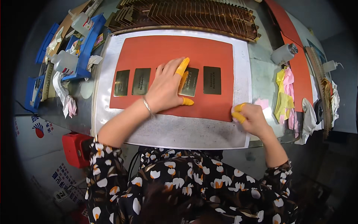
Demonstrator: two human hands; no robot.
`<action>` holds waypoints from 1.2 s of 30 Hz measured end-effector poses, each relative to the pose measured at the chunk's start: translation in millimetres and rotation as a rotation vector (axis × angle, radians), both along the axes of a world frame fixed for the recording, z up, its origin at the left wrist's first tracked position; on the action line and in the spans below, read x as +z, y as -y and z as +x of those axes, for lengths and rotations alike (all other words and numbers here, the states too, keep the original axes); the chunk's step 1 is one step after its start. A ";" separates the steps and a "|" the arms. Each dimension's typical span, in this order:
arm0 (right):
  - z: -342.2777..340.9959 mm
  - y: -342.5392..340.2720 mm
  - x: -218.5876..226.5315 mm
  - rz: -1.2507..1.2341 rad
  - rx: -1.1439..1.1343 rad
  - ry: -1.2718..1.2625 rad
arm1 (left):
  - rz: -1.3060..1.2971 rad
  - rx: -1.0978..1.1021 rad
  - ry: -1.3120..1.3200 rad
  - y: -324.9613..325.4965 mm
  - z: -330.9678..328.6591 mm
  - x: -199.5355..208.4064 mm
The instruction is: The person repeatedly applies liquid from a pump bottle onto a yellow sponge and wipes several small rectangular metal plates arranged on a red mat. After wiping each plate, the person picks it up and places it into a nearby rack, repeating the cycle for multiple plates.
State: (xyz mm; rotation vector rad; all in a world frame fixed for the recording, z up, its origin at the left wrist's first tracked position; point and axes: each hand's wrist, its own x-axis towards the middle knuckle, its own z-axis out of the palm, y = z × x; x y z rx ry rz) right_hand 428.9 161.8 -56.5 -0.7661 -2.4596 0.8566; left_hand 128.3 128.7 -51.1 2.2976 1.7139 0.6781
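Observation:
My left hand [167,85], with yellow finger cots on thumb and forefinger, spans a dark, shiny metal card [189,83], thumb at its lower edge and forefinger at its upper left. Other metal cards lie in the same row: one at the far left [122,83], one beside my wrist [141,81], and one to the right [212,80]. Part of another is hidden under my left hand. They rest on an orange-red mat [171,46]. My right hand [250,117], also with yellow cots, is closed at the mat's lower right corner; its contents are hidden.
A slotted rack [194,18] of upright metal plates stands behind the mat. At left is a blue bin [84,56] with squeeze bottles. To the right are a clear bottle [284,54] and yellow and pink cloths [285,95]. A red container [75,149] sits below the table edge.

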 end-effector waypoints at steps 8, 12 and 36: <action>15.8 39.5 -30.4 -0.173 -0.465 -0.251 | -0.257 -0.176 -0.156 -34.1 -11.8 -7.0; 9.3 44.5 -41.8 -0.099 -0.539 -0.363 | -0.335 -0.182 -0.211 -34.7 -5.4 10.0; 7.2 42.3 -44.5 -0.021 -0.570 -0.380 | -0.098 -0.267 0.097 -23.4 -1.0 32.2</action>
